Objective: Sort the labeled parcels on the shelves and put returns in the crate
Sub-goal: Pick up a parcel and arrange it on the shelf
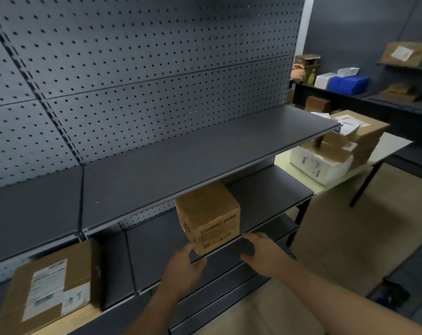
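A brown cardboard parcel (208,215) with printed text on its front stands on the second dark shelf (272,197), near that shelf's front lip. My left hand (187,264) is at the parcel's lower left corner, thumb against the box and fingers loosely bent at the shelf lip. My right hand (261,250) hovers at the lip just right of the parcel, fingers relaxed and apart from the box. A blue crate (348,84) sits on the dark bench at the far right.
A dark upper shelf (193,155) juts out above the parcel. A large labelled box (50,286) stands lower left. A table (388,146) on the right carries a pile of parcels (345,143). Another person's hand (298,72) shows behind the pegboard.
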